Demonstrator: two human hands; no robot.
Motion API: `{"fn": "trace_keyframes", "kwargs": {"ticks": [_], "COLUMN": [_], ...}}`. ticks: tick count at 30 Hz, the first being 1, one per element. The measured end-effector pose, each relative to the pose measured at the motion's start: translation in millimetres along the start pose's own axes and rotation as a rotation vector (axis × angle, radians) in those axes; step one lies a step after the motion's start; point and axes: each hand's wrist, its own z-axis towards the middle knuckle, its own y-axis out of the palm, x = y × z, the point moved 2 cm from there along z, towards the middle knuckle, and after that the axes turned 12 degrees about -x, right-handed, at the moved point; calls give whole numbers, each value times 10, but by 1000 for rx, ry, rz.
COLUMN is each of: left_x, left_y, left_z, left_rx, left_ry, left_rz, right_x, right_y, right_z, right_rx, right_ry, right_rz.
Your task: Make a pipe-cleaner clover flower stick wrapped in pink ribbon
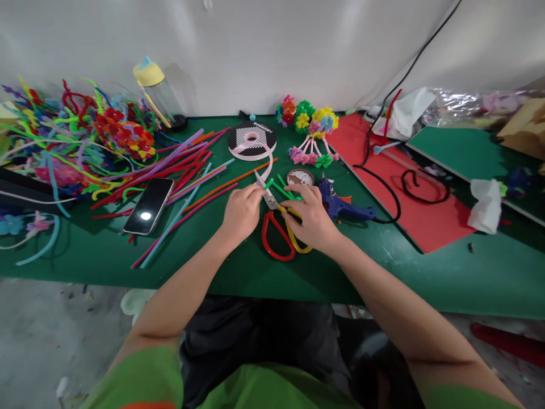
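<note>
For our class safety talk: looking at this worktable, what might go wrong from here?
1. The scissors lie with their blades between the left hand and right hand, so a finger might get nicked.
2. The glue gun lies close beside the right hand; if hot, it could burn, though its heat cannot be seen.
3. The dish of white bits sits just beyond the right fingers; a knock might spill it.

Soft, dim light, bright glare on phone (150, 203); stretched edges
</note>
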Motion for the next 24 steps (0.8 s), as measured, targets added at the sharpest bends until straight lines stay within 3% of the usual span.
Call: {"fn": "trace_keyframes", "kwargs": {"ticks": [6,13,24], "left_x": [72,29,37], "left_y": [-75,-10,21], "left_z": [25,24,22], "left_rx": [-65,-115,-263], "left_ry": [-11,-126,-234], "left_rz": [-287,-764,-1069], "right_x": [-61,-45,-55], "right_y": [1,30,21], "right_z": [-2,-8,-5], "right_rx": [-115,-93,-106], "right_ry": [-74,-65,-56], "right_rz": [-65,-87,-246]}}
